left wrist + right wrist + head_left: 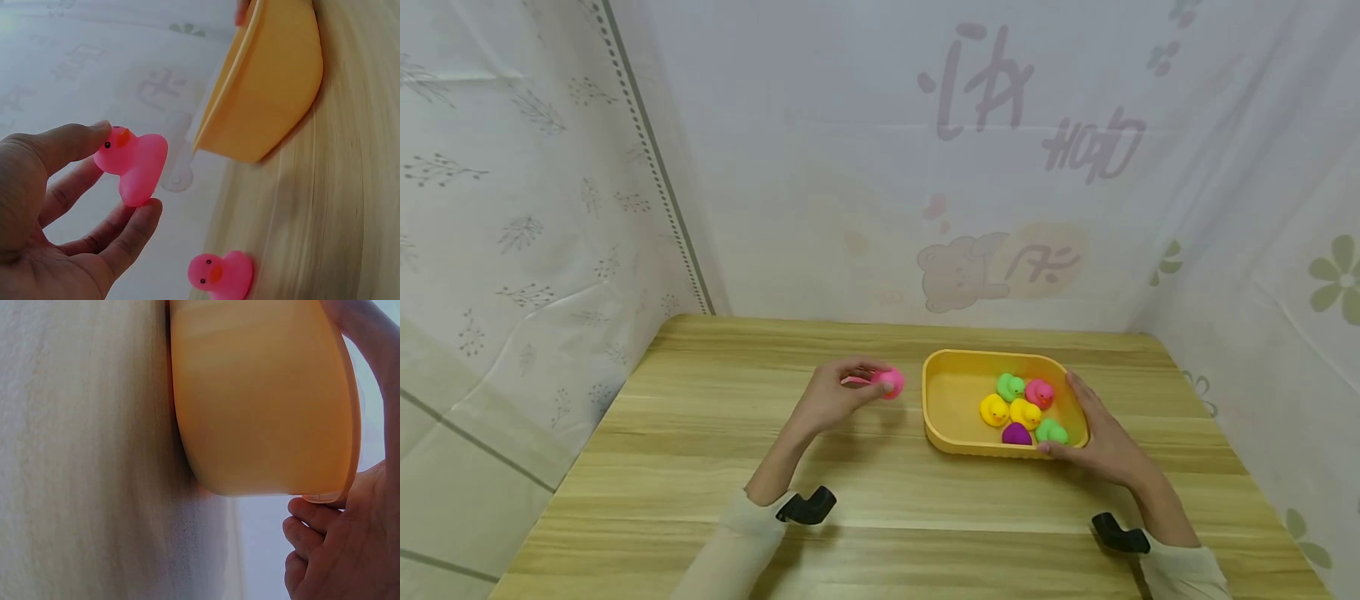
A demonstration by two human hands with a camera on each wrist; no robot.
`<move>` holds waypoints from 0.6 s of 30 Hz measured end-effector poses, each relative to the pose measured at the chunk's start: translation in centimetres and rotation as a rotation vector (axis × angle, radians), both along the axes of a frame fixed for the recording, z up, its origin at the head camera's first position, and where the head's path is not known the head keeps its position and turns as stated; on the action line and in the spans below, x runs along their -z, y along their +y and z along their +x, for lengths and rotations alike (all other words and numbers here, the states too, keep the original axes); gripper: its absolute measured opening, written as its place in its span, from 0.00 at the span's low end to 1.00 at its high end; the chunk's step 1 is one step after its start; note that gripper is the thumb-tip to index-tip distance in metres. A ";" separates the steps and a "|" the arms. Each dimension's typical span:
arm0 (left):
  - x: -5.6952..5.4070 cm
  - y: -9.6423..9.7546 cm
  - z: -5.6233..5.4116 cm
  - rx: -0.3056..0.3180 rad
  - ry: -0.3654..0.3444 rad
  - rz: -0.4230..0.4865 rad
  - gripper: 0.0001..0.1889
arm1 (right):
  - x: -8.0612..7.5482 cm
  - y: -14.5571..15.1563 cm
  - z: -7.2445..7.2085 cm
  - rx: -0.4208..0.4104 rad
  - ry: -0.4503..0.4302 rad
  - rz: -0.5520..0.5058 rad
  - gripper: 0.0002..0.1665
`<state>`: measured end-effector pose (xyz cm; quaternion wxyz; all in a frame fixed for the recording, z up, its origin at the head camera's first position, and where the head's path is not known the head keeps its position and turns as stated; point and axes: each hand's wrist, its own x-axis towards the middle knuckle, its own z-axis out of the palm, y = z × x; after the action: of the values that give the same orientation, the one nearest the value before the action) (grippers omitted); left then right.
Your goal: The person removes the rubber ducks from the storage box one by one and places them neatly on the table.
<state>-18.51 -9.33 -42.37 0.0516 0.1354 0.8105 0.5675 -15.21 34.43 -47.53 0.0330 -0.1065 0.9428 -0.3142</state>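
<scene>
Left hand (842, 390) pinching pink duck (891, 382), raised off bench (917, 508), just left of yellow tray (951, 402).
Second pink duck (232, 275) low down by the bench, mostly hidden behind left hand in head view. Left grip: thumb and fingertips on held duck. Tray lies directly right, long axis roughly along bench's far edge; left hand nearer its bare left end. Right hand (1108, 446) grips right end, thumb at near-right corner.
</scene>
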 end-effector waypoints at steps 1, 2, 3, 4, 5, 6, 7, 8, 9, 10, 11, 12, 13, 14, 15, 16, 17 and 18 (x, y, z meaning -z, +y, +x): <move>0.0 -0.2 0.0 -0.005 -0.003 0.003 0.14 | 0.0 0.0 0.0 0.002 0.000 -0.002 0.75; 0.0 -0.4 -0.1 -0.009 -0.007 0.009 0.15 | 0.1 0.0 0.0 0.001 -0.001 -0.004 0.75; 0.1 -0.6 -0.1 -0.014 -0.011 0.009 0.15 | 0.1 0.0 0.0 0.001 -0.001 -0.004 0.75; 0.1 -0.8 -0.2 -0.018 -0.017 0.011 0.16 | 0.1 0.1 0.0 0.001 -0.002 -0.003 0.75; 0.1 -1.0 -0.2 -0.023 -0.023 0.011 0.16 | 0.2 0.1 0.0 0.002 -0.002 -0.002 0.75; 0.1 -1.2 -0.3 -0.027 -0.025 0.011 0.17 | 0.2 0.2 0.0 0.002 -0.001 0.000 0.75; 0.1 -1.3 -0.4 -0.031 -0.027 0.008 0.17 | 0.3 0.2 0.0 0.002 0.000 0.001 0.75; 0.2 -1.5 -0.4 -0.035 -0.029 0.002 0.17 | 0.3 0.2 -0.1 0.001 0.000 0.002 0.75; 0.2 -1.7 -0.5 -0.040 -0.030 -0.006 0.18 | 0.3 0.3 -0.1 0.001 0.002 0.003 0.75; 0.2 -1.9 -0.5 -0.047 -0.033 -0.012 0.18 | 0.4 0.3 -0.1 0.000 0.003 0.003 0.75; 0.2 -2.1 -0.5 -0.054 -0.037 -0.015 0.18 | 0.4 0.3 -0.1 0.000 0.003 0.003 0.75; 0.2 -2.3 -0.6 -0.061 -0.039 -0.020 0.18 | 0.4 0.3 -0.1 0.000 0.003 0.002 0.75; 0.2 -2.5 -0.6 -0.066 -0.041 -0.025 0.18 | 0.4 0.3 -0.1 0.000 0.004 0.002 0.75; 0.2 -2.6 -0.7 -0.071 -0.042 -0.027 0.18 | 0.4 0.2 -0.1 0.000 0.004 0.003 0.75; 0.3 -2.8 -0.7 -0.074 -0.043 -0.025 0.18 | 0.4 0.2 0.0 0.001 0.003 0.004 0.75; 0.3 -3.0 -0.8 -0.078 -0.043 -0.025 0.18 | 0.4 0.2 0.0 0.002 0.003 0.005 0.75; 0.4 -3.1 -0.9 -0.081 -0.043 -0.022 0.18 | 0.4 0.3 0.0 0.002 0.002 0.006 0.75; 0.5 -3.3 -0.9 -0.081 -0.038 -0.022 0.18 | 0.4 0.3 0.0 0.002 0.002 0.007 0.75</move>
<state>-19.40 -12.64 -42.88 0.0457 0.0912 0.8205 0.5625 -15.25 34.70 -47.95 0.0319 -0.1055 0.9440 -0.3109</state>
